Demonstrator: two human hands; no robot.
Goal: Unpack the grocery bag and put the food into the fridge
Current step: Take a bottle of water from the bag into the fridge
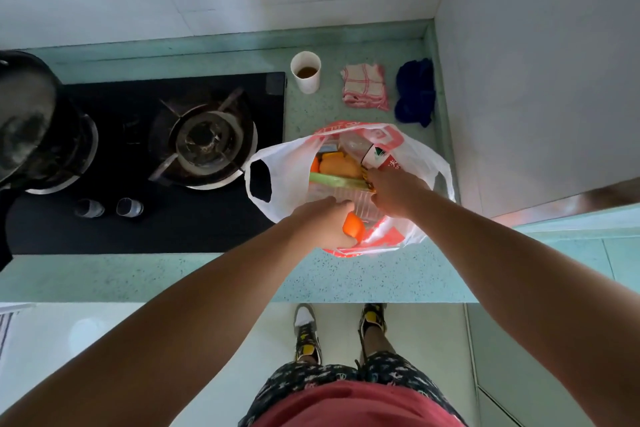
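The grocery bag (287, 166), white plastic with red print, stands open on the tabletop (346, 274) near its front edge, just to the right of the black stove (145, 163). Both hands reach into its mouth. The left hand (325, 222) is at the bag's near rim, its grip closed on an orange vegetable (354, 226) held by the thumb. The right hand (394, 189) is curled downward at the right side of the bag, beside a clear plastic box (363, 204); I cannot tell what its grip has hold of, if anything. Inside lie a green stalk (332, 179), a yellow-orange fruit (341, 166) and a bottle (356, 147). Toward the tabletop's back edge stand a paper cup (306, 72), a checked cloth (364, 87) and, in the back right corner, a blue cloth (415, 92).
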